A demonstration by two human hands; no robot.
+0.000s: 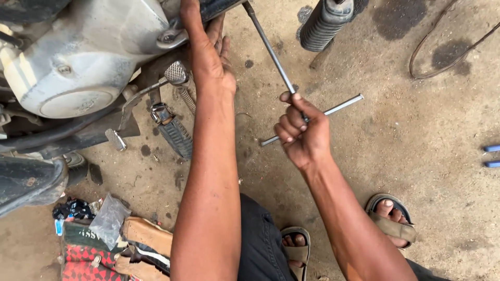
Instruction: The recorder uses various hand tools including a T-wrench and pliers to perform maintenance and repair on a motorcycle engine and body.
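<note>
The T-handle wrench [291, 99] is bare silver-grey steel. The motorcycle engine cover [78, 57] at far left is dull silver, streaked with grime. The footpeg [176, 136] is black with ribbed grooves; the fork boot [324, 23] at the far side is black and ridged. The concrete floor [416, 130] is tan with dark oil stains. Near left, a cloth bag [86, 255] shows red-and-black checks. The sandals [391, 225] are olive-brown

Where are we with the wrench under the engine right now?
Done: the T-handle wrench is seated, its shaft running up under the engine. In hand: right hand grips the crossbar; left hand braces by the casing. Left: the fastener is hidden, so its state is unclear.
</note>
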